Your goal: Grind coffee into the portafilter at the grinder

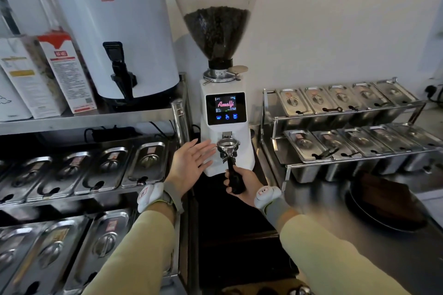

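A white coffee grinder [225, 93] stands in the middle, its clear hopper [215, 14] about half full of dark beans and its touch screen [226, 108] lit. The steel portafilter [228, 146] sits under the grinder's chute, its basket looking empty. My right hand [242, 181] grips the portafilter's black handle from below. My left hand [191, 163] is flat with fingers spread, palm facing right, just left of the basket and close to the grinder's body.
Left of the grinder, a steel rack holds a white dispenser [115, 26] with a black tap, cartons [62, 72], and lidded steel pans [143, 163] below. A two-tier rack of lidded pans [347, 124] stands to the right, dark plates [388, 208] in front of it.
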The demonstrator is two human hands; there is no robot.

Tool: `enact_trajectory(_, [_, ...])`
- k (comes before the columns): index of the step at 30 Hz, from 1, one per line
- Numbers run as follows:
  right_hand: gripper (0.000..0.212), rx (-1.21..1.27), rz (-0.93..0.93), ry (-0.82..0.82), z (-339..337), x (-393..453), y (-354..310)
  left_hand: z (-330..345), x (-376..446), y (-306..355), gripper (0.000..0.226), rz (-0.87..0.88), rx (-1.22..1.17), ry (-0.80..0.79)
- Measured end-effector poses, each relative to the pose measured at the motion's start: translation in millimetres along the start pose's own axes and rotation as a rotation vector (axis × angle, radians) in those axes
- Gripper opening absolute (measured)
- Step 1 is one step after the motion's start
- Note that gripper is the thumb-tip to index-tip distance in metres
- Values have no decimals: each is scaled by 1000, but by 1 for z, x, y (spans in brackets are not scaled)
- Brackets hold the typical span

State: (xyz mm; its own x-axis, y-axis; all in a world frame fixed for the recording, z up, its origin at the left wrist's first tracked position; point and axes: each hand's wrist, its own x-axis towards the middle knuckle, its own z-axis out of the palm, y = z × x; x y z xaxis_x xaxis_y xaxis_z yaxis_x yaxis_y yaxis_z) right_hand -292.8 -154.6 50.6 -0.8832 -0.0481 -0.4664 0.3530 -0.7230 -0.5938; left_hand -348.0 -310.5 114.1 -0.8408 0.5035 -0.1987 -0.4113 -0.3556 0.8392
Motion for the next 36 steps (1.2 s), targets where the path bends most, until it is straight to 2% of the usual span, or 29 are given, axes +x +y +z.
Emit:
enact_trajectory(19, [31,-80,12,-8,-19,21,3,-8,15,-14,41,-44,-5,9])
enact_trajectory(27, [34,-48,40,-60,-25,25,1,-12,18,-13,42,-43,-13,6])
enact_trajectory(36, [34,-114,38,-31,-25,28,-1,-10,23,-13,40,-43,-9,10])
